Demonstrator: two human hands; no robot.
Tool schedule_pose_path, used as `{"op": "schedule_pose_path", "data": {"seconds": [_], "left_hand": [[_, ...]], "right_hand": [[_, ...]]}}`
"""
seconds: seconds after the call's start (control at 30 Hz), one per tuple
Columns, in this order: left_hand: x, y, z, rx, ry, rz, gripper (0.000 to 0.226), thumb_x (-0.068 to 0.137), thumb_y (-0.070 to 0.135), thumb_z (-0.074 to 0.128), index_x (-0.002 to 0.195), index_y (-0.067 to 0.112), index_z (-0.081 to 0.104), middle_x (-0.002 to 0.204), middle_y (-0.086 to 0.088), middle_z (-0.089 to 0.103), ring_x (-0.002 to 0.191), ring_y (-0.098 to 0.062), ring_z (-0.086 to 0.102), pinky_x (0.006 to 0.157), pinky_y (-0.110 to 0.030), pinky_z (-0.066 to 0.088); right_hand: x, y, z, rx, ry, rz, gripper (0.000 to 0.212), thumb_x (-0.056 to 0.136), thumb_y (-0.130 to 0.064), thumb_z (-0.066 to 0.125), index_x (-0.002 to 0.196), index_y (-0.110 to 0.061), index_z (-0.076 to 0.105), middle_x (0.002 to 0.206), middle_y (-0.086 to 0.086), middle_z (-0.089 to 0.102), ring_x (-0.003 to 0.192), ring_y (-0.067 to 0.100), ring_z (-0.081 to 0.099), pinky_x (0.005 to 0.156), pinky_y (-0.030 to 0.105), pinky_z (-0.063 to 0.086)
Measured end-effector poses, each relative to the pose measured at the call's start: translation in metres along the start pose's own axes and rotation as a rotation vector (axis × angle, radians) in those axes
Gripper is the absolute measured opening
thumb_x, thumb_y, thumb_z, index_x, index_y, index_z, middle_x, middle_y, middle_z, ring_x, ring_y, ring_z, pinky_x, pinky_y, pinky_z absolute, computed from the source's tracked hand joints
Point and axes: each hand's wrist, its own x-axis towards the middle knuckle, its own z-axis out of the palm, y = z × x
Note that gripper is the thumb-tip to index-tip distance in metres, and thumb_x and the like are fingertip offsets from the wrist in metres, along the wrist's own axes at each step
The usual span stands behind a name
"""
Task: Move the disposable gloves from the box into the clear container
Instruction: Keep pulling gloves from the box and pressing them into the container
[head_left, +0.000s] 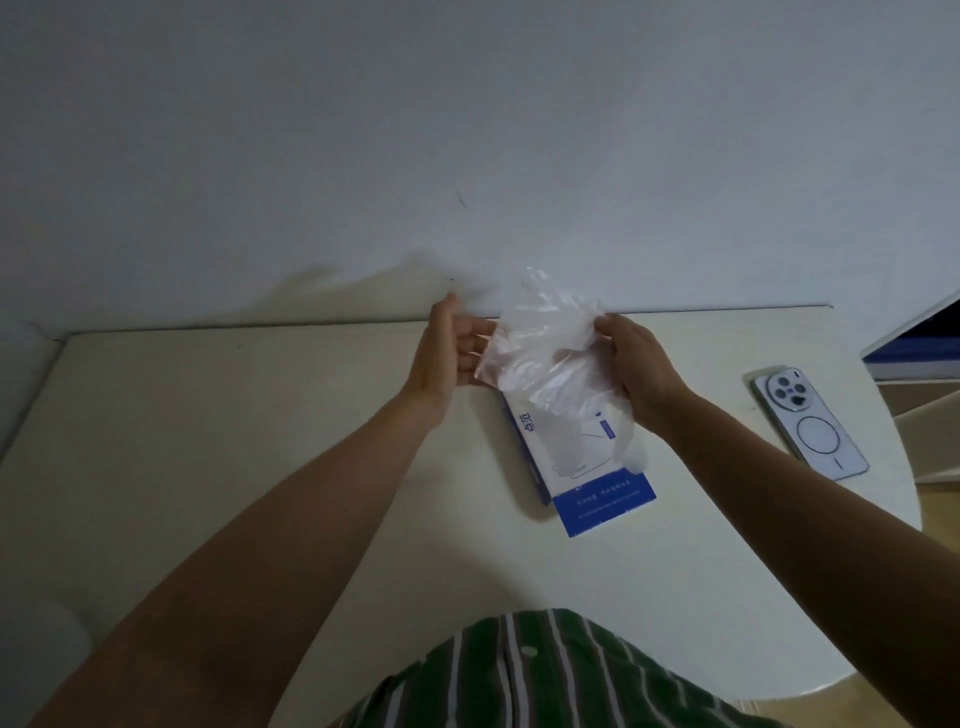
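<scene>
The right hand (639, 370) pinched the limp gloves (545, 353), likely featherlight and slippery, at their 3 o'clock edge; the left hand (451, 354) hung open at 9 o'clock.

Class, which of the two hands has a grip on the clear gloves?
The right hand, its fingers curled round the clear gloves; the left hand is open beside them, fingers straight.

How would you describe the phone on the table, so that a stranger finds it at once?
Start at the pale table, then go to its right edge. The phone lies there face down, apart from the blue and white box. Only it shows a round camera ring.
</scene>
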Motion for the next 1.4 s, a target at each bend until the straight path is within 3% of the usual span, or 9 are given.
{"op": "schedule_pose_path", "data": {"seconds": [0.2,0.37,0.6,0.73,0.9,1.07,1.2,1.3,1.4], "left_hand": [[-0.008,-0.005,-0.052,0.175,-0.048,0.005,0.042,0.089,0.046,0.061,0.101,0.007,0.071,0.089,-0.015,0.074,0.072,-0.027,0.066,0.07,-0.035,0.053],[-0.018,-0.007,-0.069,0.211,0.11,0.048,0.014,0.094,0.007,0.053,0.089,0.007,0.066,0.06,-0.006,0.066,0.044,-0.017,0.061,0.047,-0.024,0.05],[-0.015,-0.029,-0.125,0.814,0.51,0.172,0.025,0.093,0.024,0.049,0.086,0.004,0.062,0.075,-0.01,0.061,0.075,-0.028,0.056,0.063,-0.033,0.038],[-0.015,-0.037,-0.143,0.954,0.574,0.143,0.023,0.097,0.025,0.041,0.095,0.01,0.058,0.079,-0.007,0.056,0.076,-0.025,0.051,0.065,-0.03,0.036],[-0.01,-0.045,-0.148,1.11,0.546,0.169,0.023,0.101,0.026,0.032,0.093,0.013,0.05,0.074,-0.004,0.056,0.068,-0.025,0.053,0.057,-0.031,0.033],[-0.004,-0.049,-0.154,1.258,0.522,0.175,0.029,0.105,0.024,0.025,0.108,0.01,0.049,0.085,-0.012,0.064,0.074,-0.031,0.058,0.06,-0.033,0.035],[0.002,-0.056,-0.155,1.347,0.488,0.12,0.022,0.105,0.021,0.029,0.114,0.009,0.046,0.095,-0.014,0.067,0.086,-0.034,0.064,0.062,-0.034,0.036],[0.005,-0.061,-0.154,1.387,0.464,0.081,0.019,0.104,0.016,0.031,0.115,0.008,0.044,0.093,-0.012,0.067,0.073,-0.027,0.059,0.058,-0.033,0.036],[0.006,-0.061,-0.155,1.385,0.43,0.06,0.02,0.103,0.014,0.031,0.117,0.007,0.043,0.097,-0.014,0.066,0.082,-0.031,0.063,0.06,-0.034,0.036]], "right_hand": [[0.003,-0.006,0.049,-0.098,-0.046,-0.091,0.023,0.102,-0.016,0.041,0.087,-0.007,0.056,0.057,-0.003,0.064,0.052,0.021,0.053,0.052,0.031,0.041],[0.009,-0.008,0.09,-0.167,-0.145,-0.089,0.022,0.1,-0.012,0.043,0.094,-0.001,0.061,0.063,0.002,0.067,0.043,0.016,0.051,0.038,0.02,0.035],[0.019,-0.011,0.131,-0.281,0.008,-0.33,0.026,0.095,-0.01,0.051,0.121,-0.013,0.055,0.105,0.002,0.068,0.094,0.013,0.064,0.082,0.026,0.051],[0.001,-0.031,0.164,-0.245,-0.162,-0.6,0.027,0.09,0.004,0.045,0.102,-0.009,0.065,0.096,0.002,0.069,0.084,0.015,0.066,0.076,0.031,0.053],[0.005,-0.011,0.201,-0.688,-0.568,-0.427,0.021,0.094,-0.004,0.049,0.1,-0.01,0.069,0.09,-0.001,0.071,0.069,0.011,0.069,0.06,0.023,0.054],[0.034,0.02,0.199,-1.016,-0.334,-0.19,0.039,0.096,-0.018,0.053,0.134,-0.014,0.053,0.128,0.009,0.06,0.081,0.019,0.066,0.077,0.026,0.055],[0.039,0.009,0.194,-0.986,-0.15,-0.37,0.035,0.094,-0.014,0.053,0.129,-0.014,0.057,0.12,0.006,0.062,0.096,0.017,0.06,0.085,0.021,0.042],[0.035,0.01,0.203,-0.902,-0.301,-0.385,0.022,0.094,-0.012,0.053,0.11,-0.019,0.065,0.1,-0.001,0.067,0.076,0.006,0.059,0.072,0.017,0.048],[0.04,0.03,0.209,-1.069,-0.508,-0.188,0.035,0.093,-0.016,0.059,0.127,-0.02,0.055,0.114,0.005,0.063,0.098,0.016,0.061,0.091,0.028,0.05]]}}
